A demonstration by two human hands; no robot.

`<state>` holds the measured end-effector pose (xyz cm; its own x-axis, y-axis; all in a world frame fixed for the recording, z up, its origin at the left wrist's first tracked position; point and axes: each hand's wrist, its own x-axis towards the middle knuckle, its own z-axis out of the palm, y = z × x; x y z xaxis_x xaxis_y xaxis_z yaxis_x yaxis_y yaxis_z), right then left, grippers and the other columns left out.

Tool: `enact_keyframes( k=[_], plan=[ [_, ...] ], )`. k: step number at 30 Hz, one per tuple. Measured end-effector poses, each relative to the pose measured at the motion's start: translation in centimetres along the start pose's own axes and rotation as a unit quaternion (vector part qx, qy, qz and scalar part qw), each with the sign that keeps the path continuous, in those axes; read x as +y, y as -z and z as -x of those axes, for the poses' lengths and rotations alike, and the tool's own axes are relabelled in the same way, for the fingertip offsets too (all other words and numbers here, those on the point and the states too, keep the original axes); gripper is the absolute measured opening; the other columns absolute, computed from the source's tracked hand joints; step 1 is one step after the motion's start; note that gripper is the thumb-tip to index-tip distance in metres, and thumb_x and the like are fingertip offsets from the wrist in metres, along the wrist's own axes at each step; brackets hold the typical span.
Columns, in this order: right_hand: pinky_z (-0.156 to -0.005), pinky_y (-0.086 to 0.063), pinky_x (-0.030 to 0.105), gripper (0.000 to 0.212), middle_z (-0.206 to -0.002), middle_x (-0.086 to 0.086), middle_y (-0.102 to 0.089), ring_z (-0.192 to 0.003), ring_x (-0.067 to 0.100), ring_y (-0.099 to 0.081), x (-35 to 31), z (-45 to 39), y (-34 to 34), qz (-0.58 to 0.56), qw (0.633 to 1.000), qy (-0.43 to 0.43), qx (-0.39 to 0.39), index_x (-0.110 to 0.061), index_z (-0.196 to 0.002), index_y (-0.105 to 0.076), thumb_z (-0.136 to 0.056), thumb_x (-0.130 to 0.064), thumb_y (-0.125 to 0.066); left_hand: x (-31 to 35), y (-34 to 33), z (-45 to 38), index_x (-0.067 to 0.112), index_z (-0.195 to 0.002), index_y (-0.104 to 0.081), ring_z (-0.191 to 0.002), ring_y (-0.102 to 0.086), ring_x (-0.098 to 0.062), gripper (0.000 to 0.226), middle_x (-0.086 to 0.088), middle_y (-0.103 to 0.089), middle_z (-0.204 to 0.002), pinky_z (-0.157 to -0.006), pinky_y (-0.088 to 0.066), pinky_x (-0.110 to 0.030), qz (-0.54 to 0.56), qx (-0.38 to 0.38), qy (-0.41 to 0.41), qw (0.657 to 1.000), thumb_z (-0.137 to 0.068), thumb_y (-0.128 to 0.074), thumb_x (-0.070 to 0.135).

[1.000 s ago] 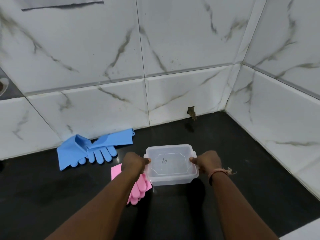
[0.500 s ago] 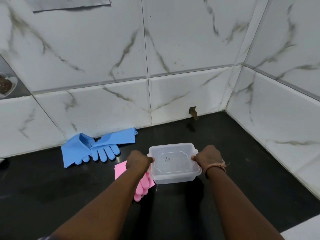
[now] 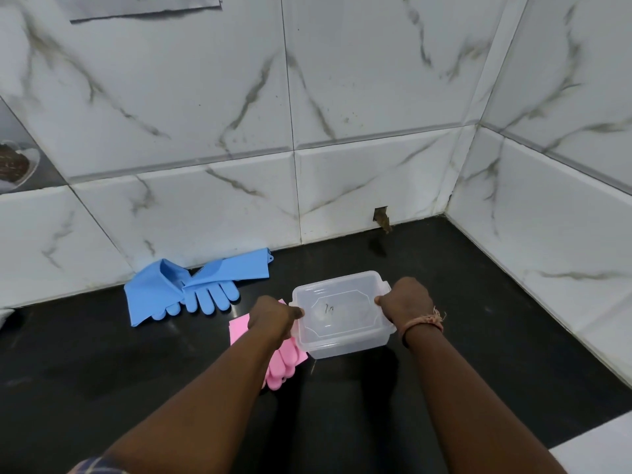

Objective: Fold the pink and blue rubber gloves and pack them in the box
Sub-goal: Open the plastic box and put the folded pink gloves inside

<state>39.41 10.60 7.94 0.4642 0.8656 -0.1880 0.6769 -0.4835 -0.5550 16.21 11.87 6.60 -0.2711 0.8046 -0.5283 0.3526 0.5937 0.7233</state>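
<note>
A clear plastic box [image 3: 342, 345] with its lid on sits on the black counter, a small dark mark on the lid. My left hand [image 3: 272, 316] grips its left side clip and my right hand [image 3: 405, 299] grips its right side clip. The pink gloves [image 3: 280, 369] lie under my left forearm, just left of the box, fingers pointing toward me; much of them is hidden. The blue gloves [image 3: 191, 290] lie spread against the back wall to the left, fingers toward me.
The black counter [image 3: 478, 336] meets white marble-tiled walls at the back and right, forming a corner. A small hole with a brown stub [image 3: 382, 218] is in the back wall. A dish [image 3: 15, 164] shows at the far left edge.
The view has shifted slightly. Both hands stay on the box's side clips and the box has barely moved.
</note>
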Motion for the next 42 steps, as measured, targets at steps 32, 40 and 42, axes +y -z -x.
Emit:
enact_keyframes(
  k=[32, 40, 42],
  plan=[
    [-0.078, -0.052, 0.036, 0.048, -0.108, 0.013, -0.064, -0.100, 0.030, -0.063, 0.4, -0.1, -0.4, 0.057, 0.996, -0.014, -0.068, -0.005, -0.114, -0.061, -0.077, -0.030, -0.078, 1.0, -1.8, 0.9, 0.001, -0.113, -0.065, -0.095, -0.074, -0.035, 0.041, -0.020, -0.072, -0.108, -0.069, -0.060, -0.036, 0.093, -0.008, 0.055, 0.994, -0.080, -0.086, 0.014],
    [-0.094, -0.048, 0.038, 0.047, -0.117, 0.004, -0.059, -0.105, 0.022, -0.056, -4.4, 6.5, -7.4, 0.137, 0.944, 0.298, 0.027, -0.019, -0.118, -0.058, -0.086, -0.053, -0.060, -0.7, -0.8, 0.9, 0.011, -0.073, -0.064, -0.046, -0.050, -0.010, 0.042, -0.001, -0.061, -0.055, -0.052, -0.050, -0.025, 0.347, -0.144, 0.194, 0.906, -0.106, -0.049, 0.033],
    [-0.093, -0.048, 0.037, 0.043, -0.115, 0.002, -0.061, -0.104, 0.020, -0.058, -4.8, 7.0, -8.1, 0.150, 0.945, 0.284, 0.065, -0.021, -0.118, -0.059, -0.085, -0.048, -0.064, -1.2, -0.7, 0.8, 0.011, -0.084, -0.073, -0.047, -0.057, -0.011, 0.044, -0.002, -0.065, -0.056, -0.060, -0.047, -0.029, 0.371, -0.160, 0.199, 0.893, -0.106, -0.043, 0.034]
  ],
)
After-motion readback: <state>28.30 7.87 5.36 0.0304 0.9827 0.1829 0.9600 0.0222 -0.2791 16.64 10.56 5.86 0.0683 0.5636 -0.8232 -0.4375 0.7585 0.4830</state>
